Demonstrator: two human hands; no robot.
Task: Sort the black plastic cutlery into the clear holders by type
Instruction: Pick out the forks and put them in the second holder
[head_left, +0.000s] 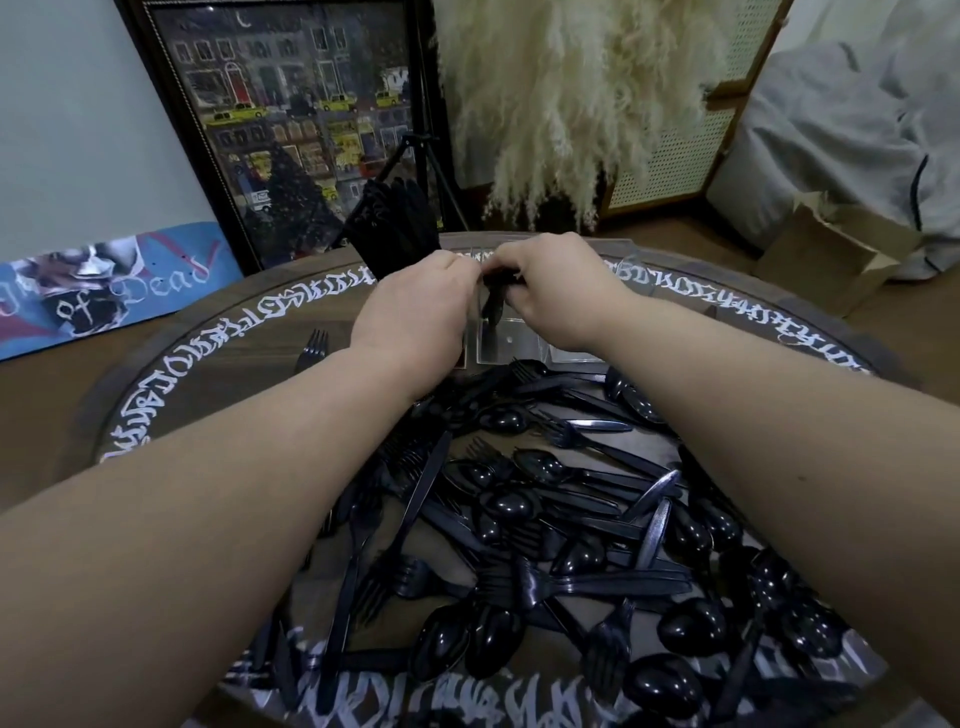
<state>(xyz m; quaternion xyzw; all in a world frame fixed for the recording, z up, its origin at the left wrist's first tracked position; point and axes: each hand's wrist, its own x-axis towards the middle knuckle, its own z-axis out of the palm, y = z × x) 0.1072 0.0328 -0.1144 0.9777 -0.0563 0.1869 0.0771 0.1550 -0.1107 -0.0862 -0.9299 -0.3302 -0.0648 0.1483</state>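
A heap of black plastic forks, spoons and knives (530, 519) covers the near half of the round table. Clear holders (501, 340) stand at the far middle; the left one holds a tall bunch of black cutlery (395, 228). My right hand (550, 291) pinches a few black pieces (493, 296) above the middle holder, their lower ends down inside it. My left hand (415, 312) is beside it, fingers curled at the top of the same pieces; the holder's left side is hidden behind it. A single fork (311, 351) lies apart at the left.
The round wooden table (218, 374) has white lettering around its rim. Behind it lean a framed picture (291, 119) and a skateboard deck (104, 291). Pampas grass (571, 104) stands at the back, with a cardboard box (831, 249) at the right.
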